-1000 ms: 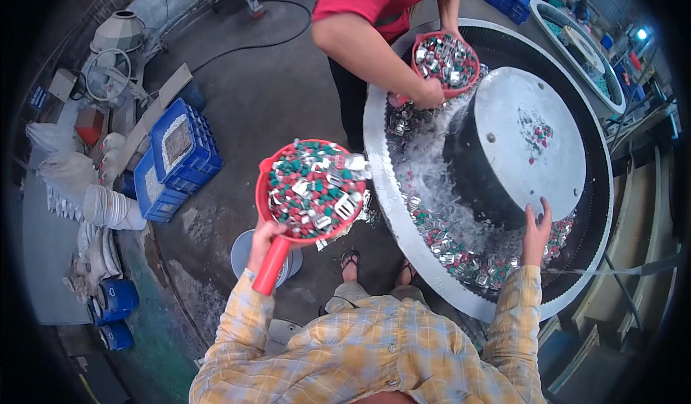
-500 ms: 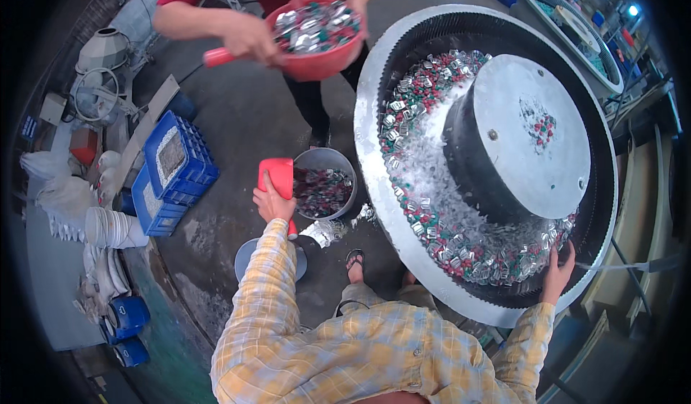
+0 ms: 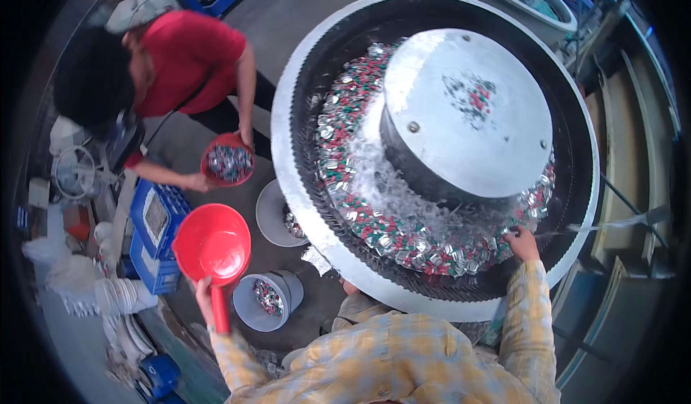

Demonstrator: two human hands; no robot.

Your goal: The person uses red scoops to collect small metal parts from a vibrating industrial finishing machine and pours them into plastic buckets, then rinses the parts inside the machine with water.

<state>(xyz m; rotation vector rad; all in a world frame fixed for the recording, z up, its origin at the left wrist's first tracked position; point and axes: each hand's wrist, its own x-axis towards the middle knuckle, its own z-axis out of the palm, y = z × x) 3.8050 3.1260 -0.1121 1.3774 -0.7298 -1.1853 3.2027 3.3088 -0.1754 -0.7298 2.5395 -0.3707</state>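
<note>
At the far left, a co-worker (image 3: 191, 58) in a red shirt holds a second red scoop (image 3: 228, 161) heaped with small pieces, close enough to the person's own scoop that a wide swing could well knock the two together. Next comes the bare red scoop (image 3: 214, 244), outside the tub's left edge, its mouth turned up to the viewer and no pieces showing in it. It is probably best kept near the body, with the wrist firm and the bowl passed low over the tub's edge, so that a later load does not twist the handle. The left hand (image 3: 204, 300) has a narrow, wrapped hold on that handle, just below the bowl. Just beside it, a grey bucket (image 3: 292, 292) on the floor has red and silvery pieces at its bottom. Then comes the large round tub (image 3: 294, 179), with loose pieces (image 3: 335, 127) ringed around its central drum (image 3: 468, 145). Inside the tub's near right edge, the right hand (image 3: 523, 246) reaches down to the pieces, fingers bent; gentle raking would likely scatter fewer than a hard sweep. Its fingertips are too small and unclear to tell whether it pinches anything or merely touches the layer.
</note>
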